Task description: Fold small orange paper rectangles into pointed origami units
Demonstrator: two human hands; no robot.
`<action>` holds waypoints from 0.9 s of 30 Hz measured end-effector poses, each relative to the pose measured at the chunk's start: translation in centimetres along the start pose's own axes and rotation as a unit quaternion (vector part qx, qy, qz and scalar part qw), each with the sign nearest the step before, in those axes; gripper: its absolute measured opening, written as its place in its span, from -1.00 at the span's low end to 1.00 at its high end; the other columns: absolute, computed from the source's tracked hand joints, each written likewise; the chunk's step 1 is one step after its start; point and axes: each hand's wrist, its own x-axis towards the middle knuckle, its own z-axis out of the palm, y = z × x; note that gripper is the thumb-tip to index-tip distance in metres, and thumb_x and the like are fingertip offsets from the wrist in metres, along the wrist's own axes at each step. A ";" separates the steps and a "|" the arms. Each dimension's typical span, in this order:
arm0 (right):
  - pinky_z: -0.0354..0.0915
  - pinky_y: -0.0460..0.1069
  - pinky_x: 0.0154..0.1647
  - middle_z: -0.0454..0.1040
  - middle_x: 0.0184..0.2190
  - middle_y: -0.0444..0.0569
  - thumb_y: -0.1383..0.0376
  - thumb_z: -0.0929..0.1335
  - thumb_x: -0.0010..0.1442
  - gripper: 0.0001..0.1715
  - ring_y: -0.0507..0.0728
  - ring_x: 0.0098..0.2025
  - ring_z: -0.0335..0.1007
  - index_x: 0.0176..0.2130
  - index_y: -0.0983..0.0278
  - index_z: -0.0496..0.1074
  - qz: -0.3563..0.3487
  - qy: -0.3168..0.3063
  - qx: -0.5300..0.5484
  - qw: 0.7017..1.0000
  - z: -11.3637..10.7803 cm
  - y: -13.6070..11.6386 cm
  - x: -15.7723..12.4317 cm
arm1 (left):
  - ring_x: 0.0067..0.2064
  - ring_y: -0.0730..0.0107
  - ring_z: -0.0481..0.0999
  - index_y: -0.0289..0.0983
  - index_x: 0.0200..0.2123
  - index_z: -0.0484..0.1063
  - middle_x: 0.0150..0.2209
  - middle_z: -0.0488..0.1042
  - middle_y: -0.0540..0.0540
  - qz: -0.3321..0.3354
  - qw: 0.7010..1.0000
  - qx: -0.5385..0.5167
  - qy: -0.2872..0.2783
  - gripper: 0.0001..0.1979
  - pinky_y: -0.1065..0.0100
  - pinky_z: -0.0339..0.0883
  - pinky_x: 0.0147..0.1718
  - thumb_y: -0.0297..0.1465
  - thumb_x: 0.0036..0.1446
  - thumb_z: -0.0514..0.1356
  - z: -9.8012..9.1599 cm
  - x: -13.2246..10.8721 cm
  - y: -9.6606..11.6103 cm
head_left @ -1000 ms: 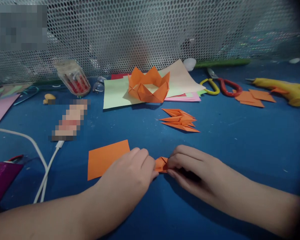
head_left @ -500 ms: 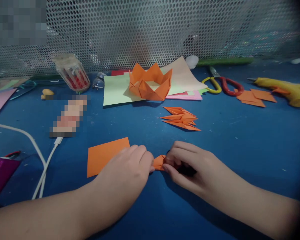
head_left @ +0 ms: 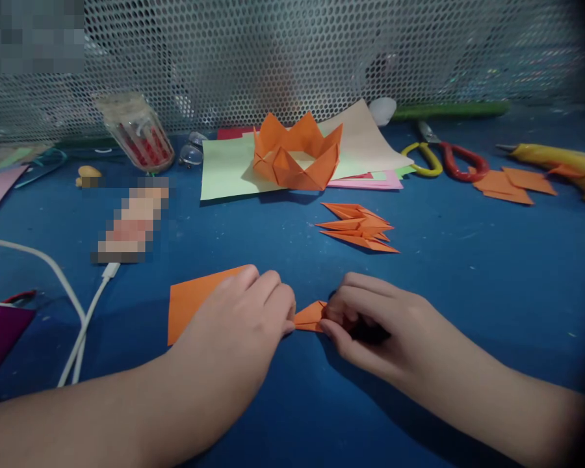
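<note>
Between my hands lies a small folded orange paper [head_left: 311,318] on the blue table. My left hand [head_left: 253,312] pinches its left tip, the fingers curled together. At its other end, my right hand [head_left: 370,315] grips the paper between thumb and fingers, hiding that part. A flat sheet of orange paper [head_left: 190,305] lies partly under my left hand. Farther back are several pointed folded orange pieces [head_left: 358,226], laid close together. Behind them a ring of folded orange paper [head_left: 297,166] stands on a pale green sheet [head_left: 224,172].
A jar with red contents [head_left: 143,140] leans at back left. Scissors with red and yellow handles [head_left: 461,162], orange paper squares [head_left: 504,186] and a yellow glue gun [head_left: 560,162] lie at right. A white cable [head_left: 85,338] crosses the left side. A perforated metal screen [head_left: 283,58] closes the back.
My left hand has slid slightly left along the folded paper, so more of its left tip shows. My right hand keeps its grip. The view has shifted a little.
</note>
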 end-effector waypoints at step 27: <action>0.60 -0.07 -0.30 0.66 -0.27 0.01 0.48 0.30 0.49 -0.66 0.12 -0.31 0.67 -0.18 0.14 0.59 0.007 -0.026 0.078 0.997 -0.6 0.2 -0.2 | -0.24 0.25 0.48 -0.16 -0.27 0.54 -0.23 0.60 0.02 -0.018 0.989 -0.135 0.062 -0.58 0.22 0.36 -0.16 -0.76 0.34 0.04 1.1 -1.1 -0.9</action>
